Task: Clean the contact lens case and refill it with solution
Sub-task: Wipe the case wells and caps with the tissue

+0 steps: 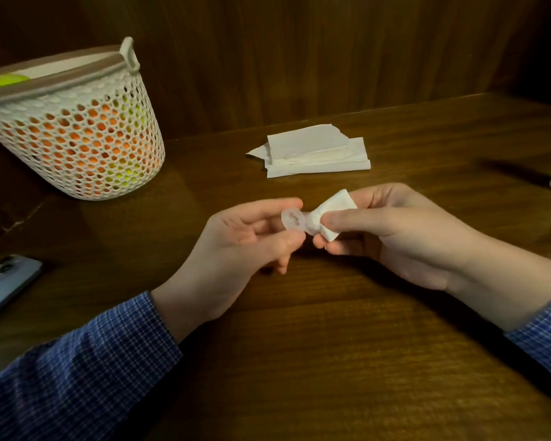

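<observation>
Left hand (245, 237) at frame centre pinches small clear round plastic lens case (293, 219); right hand (392, 230) fingers grip twisted white tissue (326, 214) pressed into it. Best: twist gently, reach well's rim.

I see a dark wooden counter (331, 361). On it: perforated white basket (74, 135) at 10 o'clock, folded tissue stack (315, 151) at 12, phone (4, 281) at 9.

Both bare hands, left hand (236, 240) and right hand (395, 237), emerge from blue checked sleeves (86, 370) (fine white grid lines), cuffs ending just behind the wrists.
</observation>
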